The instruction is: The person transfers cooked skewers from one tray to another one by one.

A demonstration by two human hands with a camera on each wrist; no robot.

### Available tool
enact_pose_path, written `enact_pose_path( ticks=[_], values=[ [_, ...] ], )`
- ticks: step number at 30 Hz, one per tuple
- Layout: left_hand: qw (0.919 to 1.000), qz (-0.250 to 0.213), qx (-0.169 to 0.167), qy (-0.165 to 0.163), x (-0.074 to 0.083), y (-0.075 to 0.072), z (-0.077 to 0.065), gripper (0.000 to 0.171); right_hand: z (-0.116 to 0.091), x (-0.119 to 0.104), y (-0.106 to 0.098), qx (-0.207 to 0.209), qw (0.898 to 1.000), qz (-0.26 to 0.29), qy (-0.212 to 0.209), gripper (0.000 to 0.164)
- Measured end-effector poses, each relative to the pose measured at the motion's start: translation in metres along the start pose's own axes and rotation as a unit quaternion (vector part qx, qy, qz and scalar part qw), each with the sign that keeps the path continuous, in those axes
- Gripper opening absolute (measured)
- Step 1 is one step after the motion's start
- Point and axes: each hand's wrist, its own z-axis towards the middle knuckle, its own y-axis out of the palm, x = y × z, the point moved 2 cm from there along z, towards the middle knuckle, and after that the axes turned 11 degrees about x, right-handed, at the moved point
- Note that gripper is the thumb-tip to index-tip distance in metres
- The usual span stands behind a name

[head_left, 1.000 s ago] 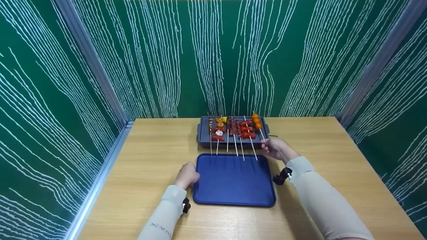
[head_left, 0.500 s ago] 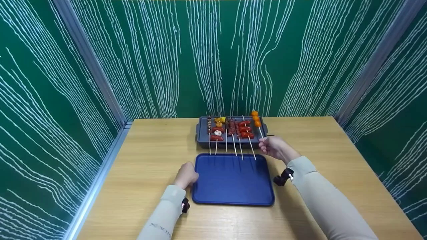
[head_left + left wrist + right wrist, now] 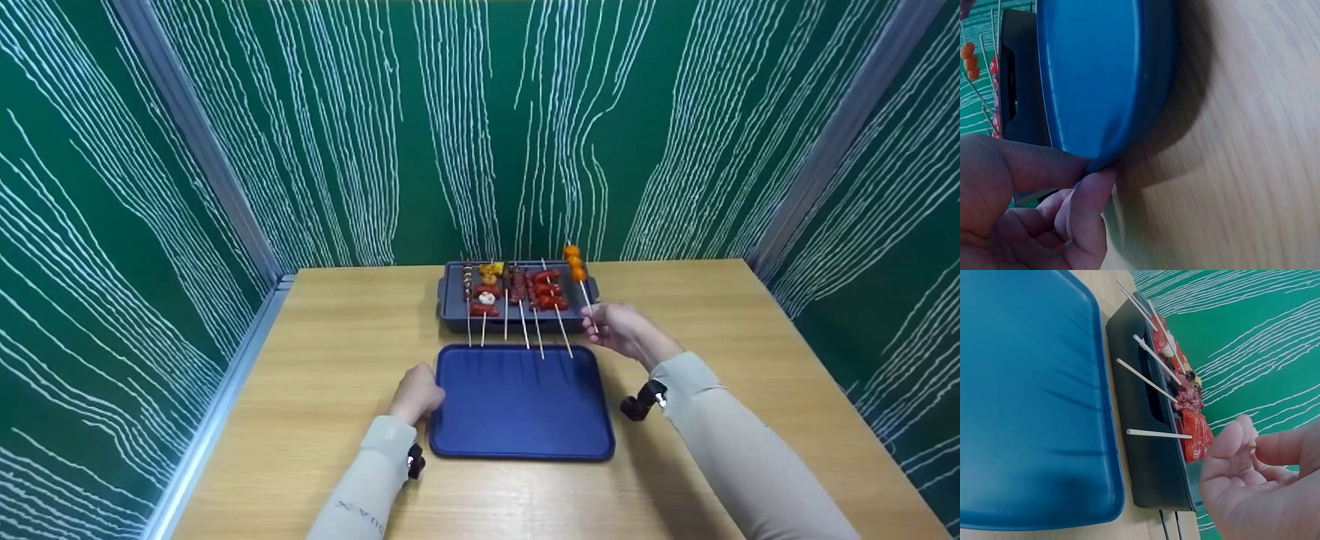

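Observation:
My right hand [image 3: 621, 330] pinches the stick of a skewer of orange balls [image 3: 575, 264] at the grill's right front corner. The balls stand above the grill plate, the skewer tilted with its tip toward the back wall. In the right wrist view only the stick's end shows between thumb and fingers. My left hand [image 3: 418, 391] grips the left edge of a blue tray [image 3: 521, 405], thumb on top and fingers beneath the rim in the left wrist view. Bare inside, the tray lies just in front of the dark grill [image 3: 456, 307].
Several other skewers lie on the grill, including red sausage pieces [image 3: 549, 289], dark meat [image 3: 517, 283] and a mixed one with a white slice [image 3: 487, 298]. Their sticks overhang the front toward the tray. Behind the wooden table [image 3: 345, 315] rises a green wall [image 3: 420, 187].
My right hand has lifted the orange ball skewer slightly up off the grill plate. The left hand keeps its grip on the tray; the whole view has shifted a little.

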Motion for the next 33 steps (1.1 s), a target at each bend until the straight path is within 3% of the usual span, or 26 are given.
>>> enact_pose_path(
  ticks=[9,16,20,27,33],
  values=[
    [0.9999,0.004,0.001,-0.013,0.005,-0.005,-0.004,0.010,-0.008,-0.004,-0.001,-0.019,1.000,-0.006,-0.022,0.019],
    [0.9997,-0.012,-0.016,-0.016,0.028,-0.023,-0.021,0.023,-0.015,-0.005,-0.003,-0.029,0.999,-0.012,-0.027,0.022],
    [0.9994,-0.020,-0.017,-0.021,0.034,-0.028,-0.025,0.017,-0.019,-0.005,-0.005,-0.042,0.999,-0.018,-0.031,0.026],
    [0.9999,-0.005,-0.008,-0.014,0.009,-0.006,-0.006,0.011,-0.023,-0.001,-0.009,-0.047,0.998,-0.030,-0.025,0.020],
    [1.0000,-0.010,0.001,0.002,-0.003,0.001,0.001,0.010,-0.026,0.002,-0.012,-0.061,0.996,-0.048,-0.033,0.021]
  ],
)
